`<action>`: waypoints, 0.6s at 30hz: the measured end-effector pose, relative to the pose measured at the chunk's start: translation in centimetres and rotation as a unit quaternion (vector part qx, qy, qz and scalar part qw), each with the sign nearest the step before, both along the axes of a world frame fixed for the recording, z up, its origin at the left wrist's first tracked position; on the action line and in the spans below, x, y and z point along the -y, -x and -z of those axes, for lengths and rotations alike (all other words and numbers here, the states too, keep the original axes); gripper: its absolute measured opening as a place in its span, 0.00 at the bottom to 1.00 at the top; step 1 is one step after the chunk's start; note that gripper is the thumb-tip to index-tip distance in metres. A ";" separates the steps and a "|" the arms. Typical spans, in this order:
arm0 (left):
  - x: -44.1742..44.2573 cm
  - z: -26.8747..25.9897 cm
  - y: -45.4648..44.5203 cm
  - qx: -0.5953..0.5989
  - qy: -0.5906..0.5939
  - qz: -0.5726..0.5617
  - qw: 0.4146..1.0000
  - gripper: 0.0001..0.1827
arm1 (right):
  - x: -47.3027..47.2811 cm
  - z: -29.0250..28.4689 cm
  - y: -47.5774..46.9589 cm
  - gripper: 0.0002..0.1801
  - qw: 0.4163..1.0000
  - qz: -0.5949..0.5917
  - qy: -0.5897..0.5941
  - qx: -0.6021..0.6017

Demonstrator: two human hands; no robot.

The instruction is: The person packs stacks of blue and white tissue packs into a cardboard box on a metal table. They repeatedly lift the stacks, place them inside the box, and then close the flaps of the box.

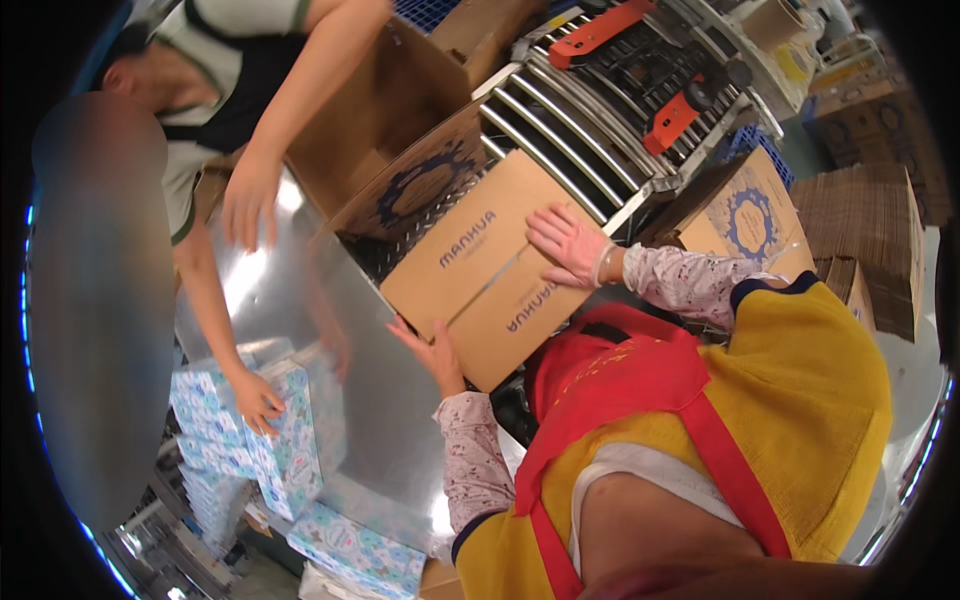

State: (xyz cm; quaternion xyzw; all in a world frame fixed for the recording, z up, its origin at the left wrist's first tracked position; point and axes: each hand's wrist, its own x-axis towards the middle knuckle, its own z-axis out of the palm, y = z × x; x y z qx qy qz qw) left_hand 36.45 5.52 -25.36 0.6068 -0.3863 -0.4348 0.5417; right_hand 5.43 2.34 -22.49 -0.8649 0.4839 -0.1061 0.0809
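A closed cardboard carton (pixel 469 281) with printed flaps lies tilted in front of me, at the edge of a shiny metal table (pixel 375 427). My right hand (pixel 568 244), in a thin see-through glove, rests with its fingers spread on the carton's top, over the flap seam. My left hand (pixel 439 356) touches the carton's near left edge, its thumb and fingers apart. The carton's underside is hidden. Just behind it stands a larger open cardboard box (pixel 420 187).
A co-worker (pixel 262 165) leans over the table at left, one hand on blue floral packs (pixel 289 442). A roller conveyor (pixel 570 139) with orange-and-black equipment (pixel 667 127) runs behind the carton. Flattened cardboard (pixel 862 240) is stacked at right, beside a printed box (pixel 750 217).
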 end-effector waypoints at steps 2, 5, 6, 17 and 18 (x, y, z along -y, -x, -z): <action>-1.2 1.2 -1.8 0.418 -0.049 0.121 0.899 0.39 | -0.8 0.1 1.5 0.35 0.999 0.029 -0.026 -0.006; -1.3 -3.2 5.6 -0.034 -0.137 0.042 0.989 0.35 | 3.4 -0.3 2.8 0.36 0.957 0.278 -0.084 -0.016; -2.8 0.2 6.6 0.008 -0.100 0.045 0.994 0.35 | 4.9 -0.3 3.4 0.37 0.957 0.283 -0.055 -0.027; 15.9 3.0 32.8 0.058 -0.055 0.111 0.991 0.35 | 18.1 3.4 23.1 0.38 0.940 0.330 0.078 -0.040; 18.6 4.3 34.2 0.106 -0.034 0.144 0.983 0.35 | 19.4 3.3 25.5 0.37 0.926 0.364 0.087 -0.049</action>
